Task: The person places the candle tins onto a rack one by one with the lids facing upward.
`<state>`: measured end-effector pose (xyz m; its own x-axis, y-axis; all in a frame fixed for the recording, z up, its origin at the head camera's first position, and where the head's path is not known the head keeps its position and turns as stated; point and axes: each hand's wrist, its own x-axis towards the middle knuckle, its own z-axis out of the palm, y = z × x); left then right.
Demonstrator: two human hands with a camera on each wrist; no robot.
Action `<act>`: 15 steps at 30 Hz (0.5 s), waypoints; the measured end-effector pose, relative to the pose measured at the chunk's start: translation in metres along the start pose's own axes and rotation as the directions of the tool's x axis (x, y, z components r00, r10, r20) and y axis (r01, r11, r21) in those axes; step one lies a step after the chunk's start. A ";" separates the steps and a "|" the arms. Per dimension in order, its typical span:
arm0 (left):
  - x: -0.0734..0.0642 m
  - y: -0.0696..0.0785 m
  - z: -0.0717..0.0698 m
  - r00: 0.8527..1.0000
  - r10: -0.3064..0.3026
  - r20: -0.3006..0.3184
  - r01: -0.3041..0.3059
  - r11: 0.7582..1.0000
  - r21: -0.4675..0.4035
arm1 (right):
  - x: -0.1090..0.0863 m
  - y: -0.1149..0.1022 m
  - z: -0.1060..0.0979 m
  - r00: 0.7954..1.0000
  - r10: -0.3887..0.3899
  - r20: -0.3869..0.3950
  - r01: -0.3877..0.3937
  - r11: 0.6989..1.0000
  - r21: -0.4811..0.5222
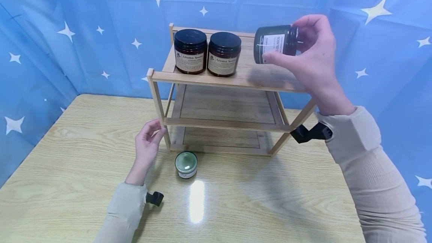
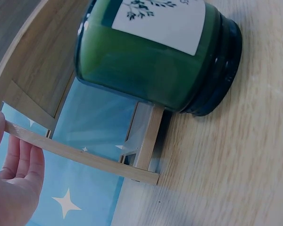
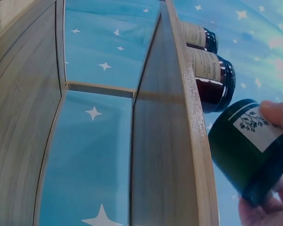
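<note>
My right hand [image 1: 315, 53] grips a dark green candle jar [image 1: 271, 43] above the right part of the top shelf of a wooden rack [image 1: 229, 125]. The jar is tipped on its side, with its black lid end toward the palm. Two brown candle jars with black lids stand side by side on that shelf, the left one [image 1: 190, 52] and the right one [image 1: 224, 54]. Lower down, my left hand [image 1: 148, 138] pinches the rack's left front leg between thumb and fingers. Near it on the table stands another green candle jar [image 1: 186, 164], its dark lid end downward.
The rack has three tiers and stands on a light wood-grain table [image 1: 84, 153]. A blue curtain [image 1: 111, 29] with white stars hangs behind it. Black wrist camera mounts are on both sleeves; the right mount [image 1: 310, 132] is close to the rack's right front leg.
</note>
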<state>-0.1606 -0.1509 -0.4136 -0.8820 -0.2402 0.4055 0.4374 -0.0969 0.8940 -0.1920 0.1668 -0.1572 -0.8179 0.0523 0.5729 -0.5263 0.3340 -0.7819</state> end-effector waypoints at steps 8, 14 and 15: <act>0.000 -0.001 0.000 1.000 -0.001 -0.001 0.001 1.000 -0.008 | 0.000 0.001 0.002 0.998 -0.062 0.010 0.063 0.995 -0.074; 0.000 -0.002 -0.001 1.000 0.007 0.005 -0.007 1.000 -0.002 | 0.000 0.001 0.004 0.996 -0.071 0.047 0.075 0.993 -0.096; 0.000 -0.002 -0.002 1.000 0.008 0.006 -0.008 1.000 -0.003 | 0.001 0.001 0.005 0.997 -0.062 0.055 0.068 0.993 -0.098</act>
<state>-0.1617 -0.1523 -0.4158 -0.8796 -0.2352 0.4134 0.4446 -0.0976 0.8904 -0.1942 0.1628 -0.1588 -0.7950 -0.0207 0.6062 -0.5551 0.4278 -0.7133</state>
